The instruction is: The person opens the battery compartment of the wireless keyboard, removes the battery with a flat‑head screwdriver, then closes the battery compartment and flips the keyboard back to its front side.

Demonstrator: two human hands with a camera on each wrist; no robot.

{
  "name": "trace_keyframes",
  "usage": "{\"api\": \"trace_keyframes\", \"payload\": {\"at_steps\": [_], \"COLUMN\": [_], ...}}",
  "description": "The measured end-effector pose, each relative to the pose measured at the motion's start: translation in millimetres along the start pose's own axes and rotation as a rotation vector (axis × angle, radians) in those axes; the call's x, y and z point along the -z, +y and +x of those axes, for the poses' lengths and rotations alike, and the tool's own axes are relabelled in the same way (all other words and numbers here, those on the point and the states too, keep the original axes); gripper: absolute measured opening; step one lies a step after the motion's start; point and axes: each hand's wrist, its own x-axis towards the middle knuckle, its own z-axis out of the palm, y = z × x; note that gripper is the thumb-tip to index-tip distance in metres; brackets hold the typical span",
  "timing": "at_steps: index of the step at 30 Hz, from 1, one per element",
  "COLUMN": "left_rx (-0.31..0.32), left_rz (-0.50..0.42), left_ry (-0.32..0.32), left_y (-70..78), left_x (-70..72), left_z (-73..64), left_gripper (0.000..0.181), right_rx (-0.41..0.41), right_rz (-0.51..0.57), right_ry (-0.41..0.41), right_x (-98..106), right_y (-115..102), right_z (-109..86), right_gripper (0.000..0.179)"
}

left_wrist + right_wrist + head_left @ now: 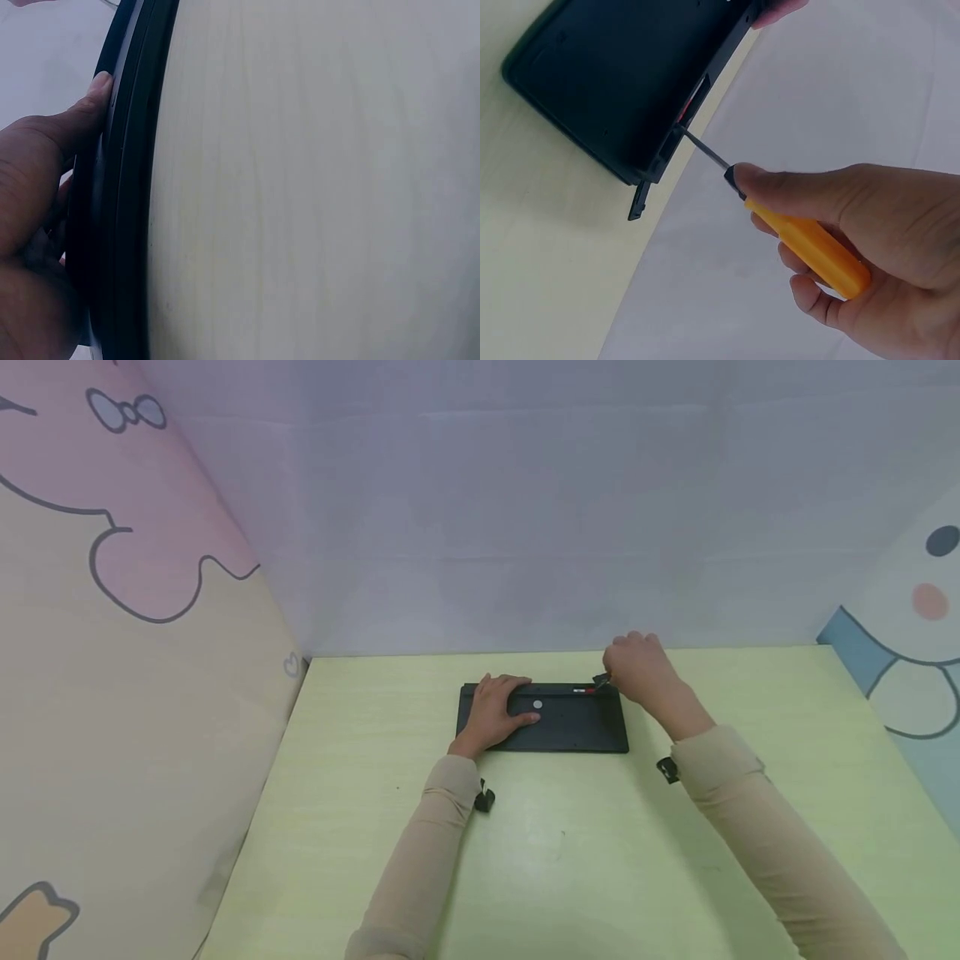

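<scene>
A black keyboard lies underside up on the table, with a narrow slot along its far edge where a red-and-white battery shows. My left hand grips the keyboard's left part, fingers over the far edge and thumb on the underside; the left wrist view shows the thumb against it. My right hand holds a screwdriver with a yellow handle. Its metal shaft points into the slot, the tip at the battery's end. Beside that corner a small dark flap sticks out.
The pale yellow table extends around the keyboard. Behind it rises a whitish wall covering, close to the far table edge. Cartoon-printed panels stand on both sides. A black strap piece hangs at the left cuff.
</scene>
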Motion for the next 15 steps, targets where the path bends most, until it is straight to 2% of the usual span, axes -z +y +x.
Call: {"api": "trace_keyframes", "payload": {"at_steps": [6,15], "left_rx": [-0.003,-0.002], "left_rz": [-0.005,-0.009], "left_ry": [0.008,0.01], "left_y": [0.2,0.9], "left_x": [1.3,0.6], "left_z": [0.9,0.8], "left_gripper": [0.066,0.067], "right_rx": [0.017,0.002], "right_rz": [0.035,0.22], "right_ry": [-0.005,-0.056], "right_x": [-3.0,-20.7], "right_y": [10.1,35.5], "right_z": [-1.4,-9.4], "right_gripper": [0.015,0.021]}}
